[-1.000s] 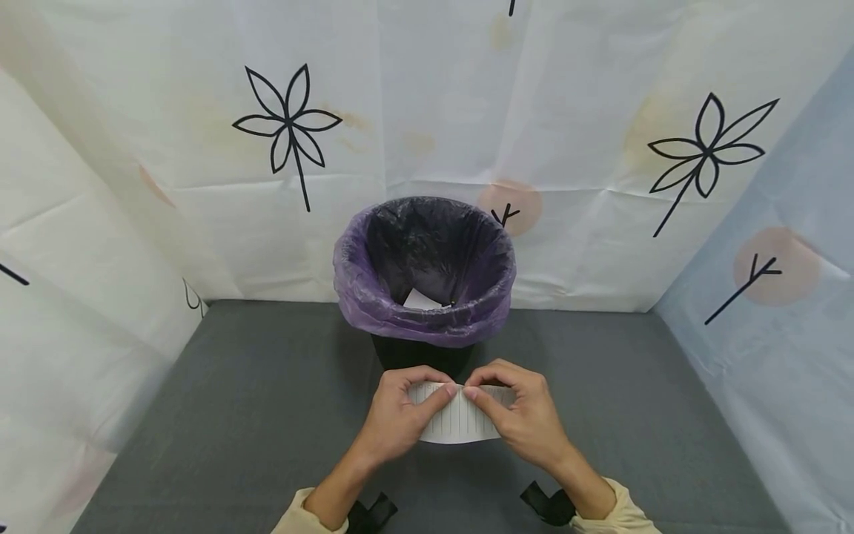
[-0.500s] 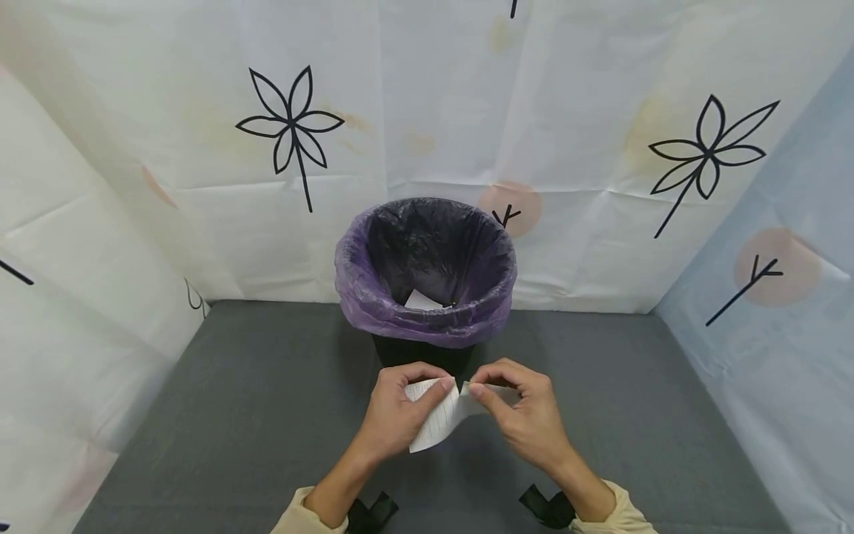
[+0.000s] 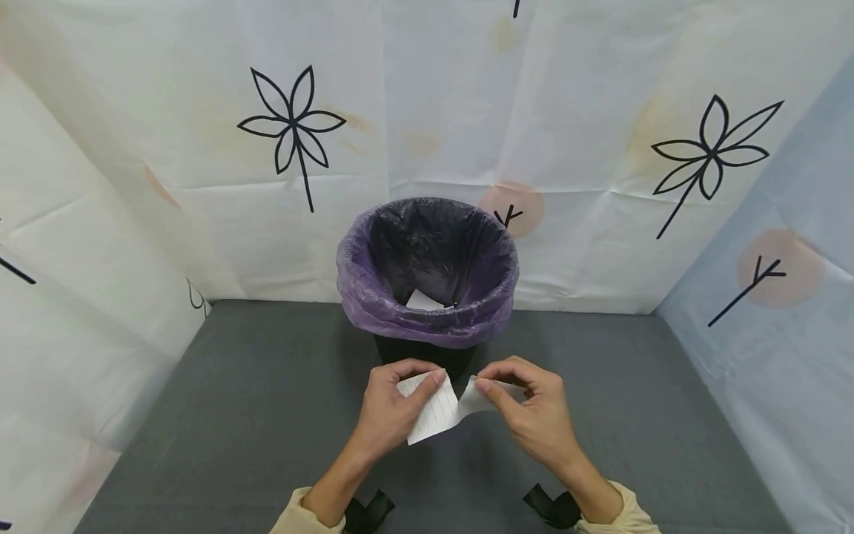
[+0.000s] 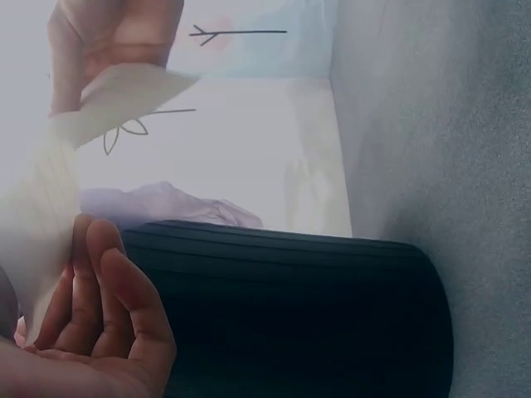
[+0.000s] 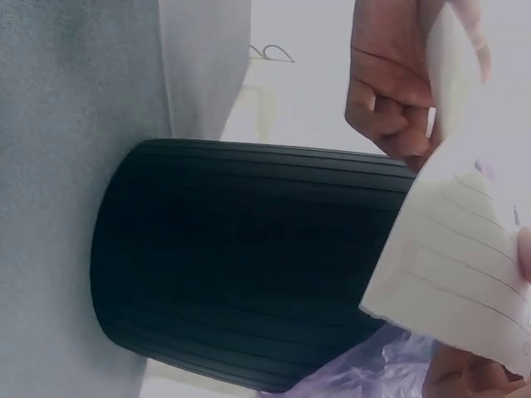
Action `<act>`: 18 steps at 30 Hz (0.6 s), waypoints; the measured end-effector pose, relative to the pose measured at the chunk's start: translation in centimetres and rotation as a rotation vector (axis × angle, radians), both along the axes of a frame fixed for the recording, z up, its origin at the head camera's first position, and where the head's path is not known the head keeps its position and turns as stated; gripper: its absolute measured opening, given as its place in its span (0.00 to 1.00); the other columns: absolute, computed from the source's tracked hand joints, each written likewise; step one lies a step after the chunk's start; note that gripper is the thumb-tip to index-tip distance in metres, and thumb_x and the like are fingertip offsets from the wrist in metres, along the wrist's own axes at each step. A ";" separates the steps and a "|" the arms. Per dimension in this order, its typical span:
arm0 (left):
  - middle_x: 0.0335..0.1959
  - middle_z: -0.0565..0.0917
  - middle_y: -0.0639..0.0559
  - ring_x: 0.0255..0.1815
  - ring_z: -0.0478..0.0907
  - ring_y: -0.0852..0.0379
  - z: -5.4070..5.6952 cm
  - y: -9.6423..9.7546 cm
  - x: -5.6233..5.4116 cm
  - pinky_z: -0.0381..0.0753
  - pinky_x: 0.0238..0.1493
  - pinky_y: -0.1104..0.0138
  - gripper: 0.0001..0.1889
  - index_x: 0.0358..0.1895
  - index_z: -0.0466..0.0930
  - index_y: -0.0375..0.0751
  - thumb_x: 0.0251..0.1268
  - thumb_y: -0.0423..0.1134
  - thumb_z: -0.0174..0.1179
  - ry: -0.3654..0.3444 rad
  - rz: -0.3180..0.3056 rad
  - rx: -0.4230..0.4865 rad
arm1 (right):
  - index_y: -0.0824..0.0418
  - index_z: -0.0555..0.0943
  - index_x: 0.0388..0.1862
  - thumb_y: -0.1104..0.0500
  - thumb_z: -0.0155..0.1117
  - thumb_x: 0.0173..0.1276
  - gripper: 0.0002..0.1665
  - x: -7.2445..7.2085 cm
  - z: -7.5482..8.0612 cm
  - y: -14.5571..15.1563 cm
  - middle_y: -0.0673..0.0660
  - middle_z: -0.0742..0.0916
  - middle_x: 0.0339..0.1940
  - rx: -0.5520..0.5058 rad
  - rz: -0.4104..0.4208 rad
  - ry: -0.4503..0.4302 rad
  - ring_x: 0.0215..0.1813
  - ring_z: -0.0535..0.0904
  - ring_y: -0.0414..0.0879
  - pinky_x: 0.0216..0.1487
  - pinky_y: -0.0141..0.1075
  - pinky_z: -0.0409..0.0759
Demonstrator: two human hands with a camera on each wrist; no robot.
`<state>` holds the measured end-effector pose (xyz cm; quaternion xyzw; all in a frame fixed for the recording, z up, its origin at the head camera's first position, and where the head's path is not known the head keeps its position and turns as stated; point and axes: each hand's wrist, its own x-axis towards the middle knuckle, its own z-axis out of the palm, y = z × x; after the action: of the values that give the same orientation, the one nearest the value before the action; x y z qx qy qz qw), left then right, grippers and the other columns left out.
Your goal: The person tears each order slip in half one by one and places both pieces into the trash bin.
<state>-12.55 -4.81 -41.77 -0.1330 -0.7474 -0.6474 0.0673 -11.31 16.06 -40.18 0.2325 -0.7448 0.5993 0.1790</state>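
Note:
A lined piece of white paper (image 3: 437, 415), partly torn from its top edge, spans both hands just in front of the bin. My left hand (image 3: 390, 404) pinches one half between thumb and fingers. The other half is pinched by my right hand (image 3: 534, 404). A strip at the lower part joins the halves, and the right one twists away. In the right wrist view the paper (image 5: 448, 265) shows ruled lines and a rough edge. Behind the hands stands a black bin (image 4: 290, 315) lined with a purple bag (image 3: 427, 326).
A white scrap (image 3: 423, 300) lies inside the bin. The bin stands on a grey surface (image 3: 253, 415) near the back, before a white patterned sheet (image 3: 200, 148). Sheets also enclose the left and right sides. Black straps (image 3: 554, 508) hang near the wrists.
A tear has opened in the paper from its top edge as the hands drew apart. The right half has twisted, and the left half has tilted.

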 end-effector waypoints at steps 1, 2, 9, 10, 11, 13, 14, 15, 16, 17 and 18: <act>0.30 0.87 0.50 0.22 0.80 0.58 0.0 0.0 0.0 0.78 0.22 0.68 0.04 0.37 0.90 0.40 0.65 0.37 0.70 -0.004 0.008 0.002 | 0.60 0.87 0.36 0.75 0.71 0.61 0.12 0.0 0.1 0.0 0.52 0.88 0.32 -0.008 -0.001 0.003 0.37 0.84 0.45 0.46 0.31 0.82; 0.30 0.87 0.50 0.22 0.80 0.58 0.0 -0.1 -0.1 0.78 0.22 0.68 0.03 0.37 0.90 0.40 0.65 0.36 0.70 -0.009 0.015 0.005 | 0.61 0.87 0.36 0.76 0.71 0.61 0.12 0.1 0.2 0.1 0.53 0.87 0.32 -0.015 -0.002 0.014 0.37 0.84 0.46 0.46 0.31 0.82; 0.30 0.87 0.50 0.21 0.79 0.60 -0.3 -0.2 -0.4 0.77 0.21 0.69 0.03 0.37 0.90 0.39 0.64 0.34 0.70 -0.016 0.080 0.004 | 0.62 0.87 0.36 0.77 0.71 0.60 0.12 0.3 0.5 0.4 0.54 0.87 0.32 -0.028 -0.014 0.025 0.39 0.85 0.45 0.47 0.32 0.82; 0.30 0.87 0.50 0.21 0.79 0.60 -0.4 -0.2 -0.4 0.77 0.21 0.69 0.03 0.37 0.90 0.39 0.64 0.34 0.70 -0.014 0.094 0.002 | 0.62 0.87 0.36 0.77 0.71 0.61 0.12 0.3 0.5 0.4 0.54 0.87 0.32 -0.030 -0.017 0.016 0.40 0.85 0.44 0.47 0.32 0.82; 0.30 0.87 0.50 0.20 0.79 0.60 -0.4 -0.2 -0.5 0.77 0.21 0.69 0.03 0.37 0.90 0.38 0.64 0.34 0.70 -0.010 0.107 0.000 | 0.62 0.87 0.36 0.77 0.71 0.61 0.12 0.3 0.5 0.5 0.55 0.87 0.32 -0.031 -0.020 0.017 0.40 0.85 0.44 0.48 0.32 0.82; 0.29 0.87 0.51 0.20 0.79 0.60 -0.5 -0.4 -0.6 0.77 0.21 0.69 0.02 0.36 0.90 0.39 0.64 0.33 0.70 -0.007 0.133 -0.002 | 0.63 0.86 0.36 0.77 0.71 0.61 0.11 0.4 0.5 0.6 0.56 0.87 0.31 -0.033 -0.023 0.020 0.40 0.85 0.45 0.48 0.32 0.82; 0.29 0.87 0.51 0.21 0.79 0.60 -0.5 -0.5 -0.7 0.77 0.22 0.69 0.02 0.36 0.90 0.39 0.64 0.34 0.70 -0.006 0.146 -0.003 | 0.63 0.86 0.36 0.77 0.71 0.61 0.11 0.4 0.6 0.7 0.56 0.87 0.31 -0.037 -0.024 0.017 0.40 0.85 0.45 0.45 0.32 0.82; 0.29 0.87 0.51 0.21 0.79 0.60 -0.5 -0.6 -0.7 0.77 0.22 0.69 0.02 0.36 0.90 0.39 0.64 0.34 0.70 -0.006 0.158 -0.005 | 0.63 0.86 0.37 0.77 0.71 0.61 0.11 0.4 0.6 0.8 0.57 0.87 0.31 -0.038 -0.025 0.016 0.39 0.85 0.45 0.43 0.31 0.82; 0.29 0.87 0.51 0.21 0.79 0.60 -0.6 -0.8 -0.7 0.77 0.22 0.69 0.03 0.36 0.91 0.39 0.64 0.34 0.70 -0.010 0.170 -0.007 | 0.63 0.86 0.37 0.77 0.70 0.61 0.11 0.4 0.7 0.9 0.57 0.87 0.31 -0.037 -0.026 0.018 0.38 0.85 0.44 0.40 0.31 0.82; 0.29 0.87 0.51 0.21 0.79 0.59 -0.6 -1.0 -0.8 0.77 0.22 0.69 0.03 0.36 0.91 0.40 0.64 0.35 0.70 -0.013 0.182 -0.010 | 0.63 0.86 0.37 0.77 0.70 0.61 0.11 0.4 0.8 1.0 0.57 0.86 0.32 -0.038 -0.026 0.018 0.38 0.85 0.45 0.37 0.31 0.82; 0.29 0.87 0.51 0.21 0.79 0.59 -0.6 -1.2 -0.8 0.77 0.22 0.68 0.03 0.36 0.91 0.40 0.64 0.35 0.70 -0.015 0.192 -0.006 | 0.63 0.86 0.37 0.76 0.70 0.62 0.10 0.4 0.8 1.1 0.58 0.86 0.32 -0.037 -0.026 0.017 0.37 0.84 0.45 0.35 0.31 0.81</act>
<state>-13.38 -6.01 -42.39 -0.0559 -0.7592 -0.6368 0.1228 -10.88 17.15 -39.35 0.2244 -0.7350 0.6086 0.1975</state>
